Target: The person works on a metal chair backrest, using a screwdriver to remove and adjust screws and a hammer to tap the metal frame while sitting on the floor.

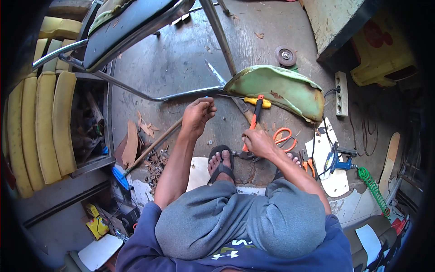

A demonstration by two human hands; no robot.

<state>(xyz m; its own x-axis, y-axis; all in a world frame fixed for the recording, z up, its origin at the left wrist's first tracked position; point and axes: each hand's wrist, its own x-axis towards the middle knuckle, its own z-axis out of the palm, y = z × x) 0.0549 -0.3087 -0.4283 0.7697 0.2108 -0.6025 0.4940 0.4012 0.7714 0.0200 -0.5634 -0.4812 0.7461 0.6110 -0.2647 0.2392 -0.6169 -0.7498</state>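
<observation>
My left hand (198,115) is raised beside the metal chair frame (190,94), its fingers pinched together; a tiny blue spot shows at the fingertips, too small to name. Close to my feet, my right hand (259,143) is closed on a hammer (258,111) with an orange and black handle, its dark metal head low by my sandal. Past the hammer lies a yellow-handled screwdriver (263,103), against a worn green padded piece (276,88) at the frame's end. Orange-handled scissors (284,138) rest right of my right hand.
A dark chair seat (127,34) is at upper left, above stacked yellow cushions (45,122). Rightward are an angle grinder (285,55), a white power strip (341,95), orange-handled pliers (309,164) and a blue air tool (340,164) with a green coiled hose (374,192). A wooden stick (154,145) lies left.
</observation>
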